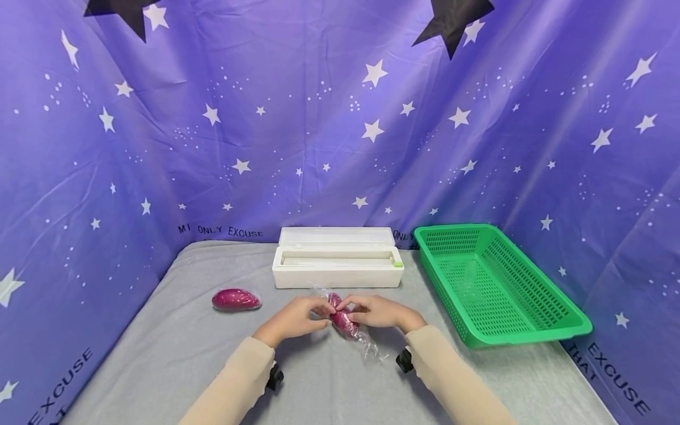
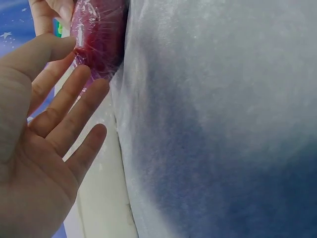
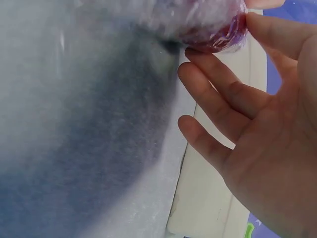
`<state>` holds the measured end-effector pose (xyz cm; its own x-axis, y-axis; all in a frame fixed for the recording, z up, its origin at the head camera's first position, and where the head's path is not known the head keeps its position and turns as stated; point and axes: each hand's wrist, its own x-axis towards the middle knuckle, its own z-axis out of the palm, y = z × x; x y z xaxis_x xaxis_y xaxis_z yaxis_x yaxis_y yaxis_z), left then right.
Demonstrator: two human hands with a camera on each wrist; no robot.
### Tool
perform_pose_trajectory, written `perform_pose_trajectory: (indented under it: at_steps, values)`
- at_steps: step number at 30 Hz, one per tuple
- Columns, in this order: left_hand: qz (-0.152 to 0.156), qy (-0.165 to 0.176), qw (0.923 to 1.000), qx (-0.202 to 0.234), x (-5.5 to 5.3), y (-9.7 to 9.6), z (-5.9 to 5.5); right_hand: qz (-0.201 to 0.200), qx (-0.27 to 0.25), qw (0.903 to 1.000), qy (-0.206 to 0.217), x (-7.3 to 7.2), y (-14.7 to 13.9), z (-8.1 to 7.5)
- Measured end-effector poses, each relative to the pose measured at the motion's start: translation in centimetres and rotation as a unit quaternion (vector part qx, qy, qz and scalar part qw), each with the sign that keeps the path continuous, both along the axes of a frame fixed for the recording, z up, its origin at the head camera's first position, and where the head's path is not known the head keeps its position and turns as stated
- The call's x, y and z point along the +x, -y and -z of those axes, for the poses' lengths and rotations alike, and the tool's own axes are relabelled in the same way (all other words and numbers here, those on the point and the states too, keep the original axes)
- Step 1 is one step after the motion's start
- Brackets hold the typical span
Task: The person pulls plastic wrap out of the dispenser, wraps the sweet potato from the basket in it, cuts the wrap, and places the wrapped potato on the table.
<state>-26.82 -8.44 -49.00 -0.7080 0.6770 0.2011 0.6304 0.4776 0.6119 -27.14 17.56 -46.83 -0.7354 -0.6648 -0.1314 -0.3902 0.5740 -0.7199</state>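
A purple-red oblong vegetable, shaped like a sweet potato (image 1: 345,323), lies at a slant between the hands in clear plastic wrap. Loose, crinkled wrap (image 1: 370,345) sticks out at its near end, with more at the far end. My left hand (image 1: 300,319) comes from the left, thumb and index finger pinching at the wrapped vegetable's upper side. From the right, thumb and index finger of my right hand (image 1: 378,311) grip its other side. In both wrist views the remaining fingers are spread, just off the glossy wrapped vegetable (image 2: 99,32).
A second wrapped purple-red vegetable (image 1: 236,300) lies to the left on the grey cloth (image 1: 175,354). Behind the hands stands a white plastic-wrap box (image 1: 337,278), lid raised and a roll inside. At the right sits a green perforated basket (image 1: 448,301). Starry purple cloth (image 1: 319,147) surrounds the table.
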Motion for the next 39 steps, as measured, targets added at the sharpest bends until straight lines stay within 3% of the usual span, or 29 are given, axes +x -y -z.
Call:
perform_pose_trajectory:
  at_steps: [12,26,31,39]
  values:
    - [0.011,0.004,0.9998,0.016,0.3,-0.4,0.5,0.001,0.003,0.9994,-0.035,1.6,-0.4,0.4]
    - [-0.001,0.029,0.9993,0.022,0.3,-0.6,0.8,0.011,-0.007,0.999,-0.042,2.3,-0.6,0.4]
    - [0.005,-0.01,0.9998,0.016,0.5,-0.7,0.8,0.012,-0.007,0.9988,-0.048,2.3,-0.4,0.6]
    - [0.047,-0.081,0.995,-0.036,1.6,-1.6,0.3,0.01,-0.001,0.9987,-0.051,2.4,-0.6,0.4]
